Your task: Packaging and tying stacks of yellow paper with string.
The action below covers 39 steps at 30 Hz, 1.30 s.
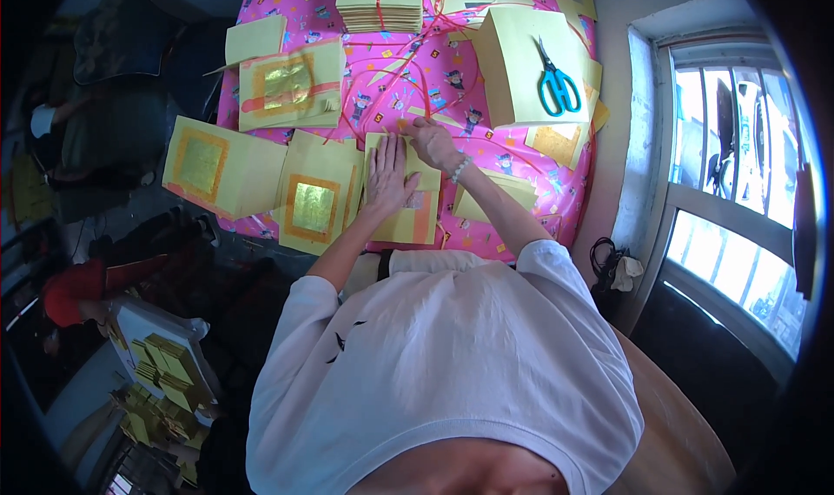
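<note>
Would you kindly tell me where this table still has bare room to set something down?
Bare pink cloth shows between the tied paper bundle, the scissors on their stack, and the right hand. The near edge is crowded with gold-foil sheets under the left hand.

Upper body covered by a white short-sleeved T-shirt (452,365), loose in cut, creased across back and shoulders. Sleeves ending above the elbows; forearms bare below. Small dark mark, like thin curved strokes, on the shirt near the left shoulder (340,343). Left hand (388,180): bare, no ring or band discernible. Right hand (432,141): bare, with a pale beaded bracelet (459,170) at the wrist. No gloves, no watch face discernible. Lower garments hidden under the shirt and out of view.
</note>
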Available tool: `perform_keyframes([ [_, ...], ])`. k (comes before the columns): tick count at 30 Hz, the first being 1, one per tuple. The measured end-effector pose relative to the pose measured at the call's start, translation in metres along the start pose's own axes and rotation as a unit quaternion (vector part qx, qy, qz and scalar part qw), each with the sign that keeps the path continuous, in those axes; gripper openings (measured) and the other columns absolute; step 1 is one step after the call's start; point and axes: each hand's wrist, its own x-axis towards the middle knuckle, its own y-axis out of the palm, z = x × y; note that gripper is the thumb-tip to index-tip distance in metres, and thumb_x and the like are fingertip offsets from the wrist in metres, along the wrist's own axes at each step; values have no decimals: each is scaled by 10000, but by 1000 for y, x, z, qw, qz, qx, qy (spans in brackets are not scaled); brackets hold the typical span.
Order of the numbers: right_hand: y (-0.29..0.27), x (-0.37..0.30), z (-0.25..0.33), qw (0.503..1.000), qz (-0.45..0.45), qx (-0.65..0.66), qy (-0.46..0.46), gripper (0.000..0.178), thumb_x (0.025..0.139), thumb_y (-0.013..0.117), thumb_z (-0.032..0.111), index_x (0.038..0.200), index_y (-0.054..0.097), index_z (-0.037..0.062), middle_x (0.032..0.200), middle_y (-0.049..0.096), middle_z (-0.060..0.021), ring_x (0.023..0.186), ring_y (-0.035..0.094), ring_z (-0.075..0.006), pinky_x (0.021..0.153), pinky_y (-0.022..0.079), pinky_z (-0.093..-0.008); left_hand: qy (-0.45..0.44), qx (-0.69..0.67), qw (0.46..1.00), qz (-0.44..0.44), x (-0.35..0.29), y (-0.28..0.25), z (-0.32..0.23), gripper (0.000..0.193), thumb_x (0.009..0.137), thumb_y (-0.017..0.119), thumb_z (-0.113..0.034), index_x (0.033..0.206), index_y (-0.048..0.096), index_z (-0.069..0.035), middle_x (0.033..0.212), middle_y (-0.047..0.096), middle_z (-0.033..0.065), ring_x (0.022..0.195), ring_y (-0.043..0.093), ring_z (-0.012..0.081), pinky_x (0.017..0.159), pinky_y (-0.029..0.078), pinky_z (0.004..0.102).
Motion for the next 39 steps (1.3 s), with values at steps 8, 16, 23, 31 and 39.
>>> perform_keyframes([
  [8,-26,-49,39,983,117,-123,71,146,826,579,196,935,607,103,863,636,-80,831,649,-234,738,493,-383,2,40,999,-15,-4,12,4,827,851,541,-433,1442,196,32,1515,175,193,1419,129,322,1139,96,477],
  [16,5,-64,29,980,136,-107,100,181,782,668,259,857,594,111,803,656,-71,770,663,-234,634,517,-376,1,33,999,-10,-3,12,4,855,846,551,-453,1442,179,35,1511,182,198,1415,132,336,1134,97,490],
  [23,-2,-64,28,979,147,-106,91,243,718,724,259,859,603,104,822,645,-62,808,654,-223,695,505,-365,5,25,999,-37,0,13,6,882,807,602,-417,1450,182,18,1518,180,179,1418,137,322,1142,98,477],
  [31,-1,-68,35,975,144,-161,56,117,823,567,176,911,624,124,872,654,-49,871,641,-203,783,463,-378,9,16,1000,-25,-4,11,4,849,834,579,-404,1446,179,29,1510,193,190,1413,141,336,1136,98,491],
  [39,7,-71,32,971,151,-174,58,150,831,547,147,965,605,111,893,654,-61,885,630,-206,776,460,-368,80,-1,997,16,-12,-8,23,776,875,553,-365,1452,190,5,1505,206,189,1409,161,333,1135,132,483],
])
